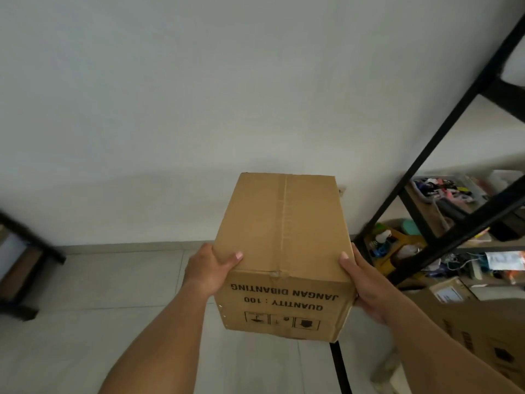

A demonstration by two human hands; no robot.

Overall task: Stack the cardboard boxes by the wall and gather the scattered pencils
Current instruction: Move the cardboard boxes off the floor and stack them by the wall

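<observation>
Brown taped cardboard box (284,245), frame centre, held above the grey tiled floor (113,280) before the white wall (170,109): my left hand (208,270) and right hand (366,282) grip its sides, fingers (234,258) clamped. I'd keep it level and set it flush against the wall.

Pale grey floor tiles (113,308) run to the foot of the white wall, with a dark piece of furniture (25,265) standing on them at the left edge and a brown carton (488,345) low on the right. A black metal shelf rack (426,155) stands on the tiles at the right. One of its boards carries a clear tray (443,189) of small colourful items, and a lower board holds tangled cables and a sheet of paper (500,260).
</observation>
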